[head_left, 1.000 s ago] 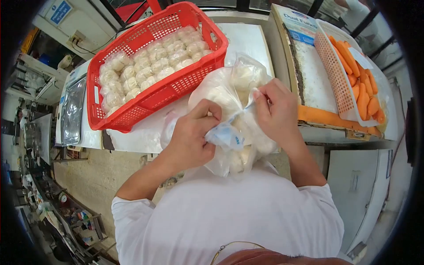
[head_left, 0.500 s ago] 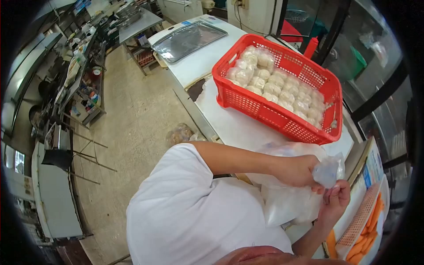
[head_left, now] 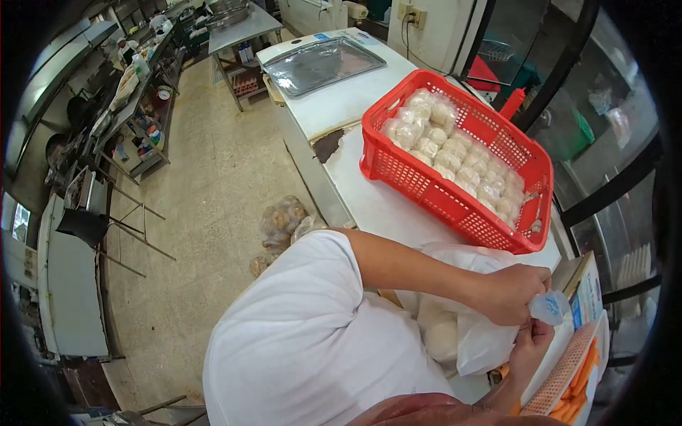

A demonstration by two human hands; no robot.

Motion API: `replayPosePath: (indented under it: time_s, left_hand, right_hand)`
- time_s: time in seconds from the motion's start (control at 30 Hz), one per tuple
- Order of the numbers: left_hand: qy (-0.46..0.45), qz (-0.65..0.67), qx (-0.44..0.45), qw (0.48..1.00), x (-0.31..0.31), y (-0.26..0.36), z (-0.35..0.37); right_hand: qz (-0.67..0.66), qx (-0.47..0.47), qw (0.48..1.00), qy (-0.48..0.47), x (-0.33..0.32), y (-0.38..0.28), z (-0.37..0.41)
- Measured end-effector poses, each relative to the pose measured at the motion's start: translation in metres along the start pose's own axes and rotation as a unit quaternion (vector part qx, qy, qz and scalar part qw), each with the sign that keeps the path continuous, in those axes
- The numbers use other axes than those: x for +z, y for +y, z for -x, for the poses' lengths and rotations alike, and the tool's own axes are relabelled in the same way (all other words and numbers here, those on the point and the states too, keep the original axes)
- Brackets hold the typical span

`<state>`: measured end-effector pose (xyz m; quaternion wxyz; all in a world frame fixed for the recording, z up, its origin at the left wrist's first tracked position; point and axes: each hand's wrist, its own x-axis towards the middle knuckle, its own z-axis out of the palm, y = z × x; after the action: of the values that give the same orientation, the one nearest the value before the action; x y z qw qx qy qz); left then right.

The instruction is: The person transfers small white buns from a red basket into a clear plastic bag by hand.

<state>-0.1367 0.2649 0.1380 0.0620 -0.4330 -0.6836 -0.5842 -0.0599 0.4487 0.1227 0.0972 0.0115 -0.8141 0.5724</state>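
A white translucent plastic bag [head_left: 483, 344] is in front of my shirt, at the edge of the counter. Round, pale lumps show through its near side. My left hand [head_left: 517, 292] reaches across from above, its fingers wrapped round the bag's gathered neck. The bag's bunched top, with blue print [head_left: 549, 307], sticks out beyond that fist. Just below, my right hand [head_left: 531, 344] is closed at the same neck, fingers pinched together and partly hidden. Beyond the bag, a red plastic crate [head_left: 440, 181] holds several clear bags of round, pale balls [head_left: 469, 160].
A metal tray [head_left: 323, 65] lies at the counter's far end. A pink basket [head_left: 565, 376] with orange sticks [head_left: 579, 383] stands beside my right arm. Bagged brown items [head_left: 282, 219] rest on the floor. A glass-doored cabinet [head_left: 604, 163] borders the counter; shelving [head_left: 135, 106] lines the aisle's other side.
The camera view has shifted. My hands have moved closer together at the bag's neck, and the bunched top is now tilted outward. More of the pale lumps in the bag show.
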Motion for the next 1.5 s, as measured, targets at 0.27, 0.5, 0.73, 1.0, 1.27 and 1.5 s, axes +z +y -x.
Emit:
replayPosePath:
  time_s: [0.27, 0.5, 0.73, 1.0, 1.27, 1.5]
  left_hand:
    - [-0.1, -0.185, -0.028, 0.977, 0.0, -0.019, 0.021]
    - [-0.061, -0.175, -0.072, 0.98, 0.009, -0.022, 0.022]
    - [-0.036, -0.102, 0.002, 0.994, 0.007, -0.02, 0.027]
    - [-0.039, -0.137, 0.014, 0.99, 0.012, -0.016, 0.027]
    - [-0.101, -0.026, 0.065, 0.992, 0.001, -0.02, 0.028]
    - [-0.12, -0.06, 0.033, 0.99, 0.002, -0.014, 0.029]
  right_hand:
    - [-0.217, -0.001, 0.976, -0.022, 0.004, 0.016, -0.008]
    - [-0.178, -0.052, 0.982, 0.043, 0.002, 0.022, -0.001]
    - [-0.079, -0.092, 0.987, 0.104, 0.01, -0.019, 0.024]
    - [0.069, -0.066, 0.993, 0.074, 0.008, -0.007, 0.023]
    - [0.18, -0.143, 0.957, 0.178, 0.016, 0.002, 0.016]
    - [0.209, -0.221, 0.938, 0.167, 0.008, 0.019, 0.015]
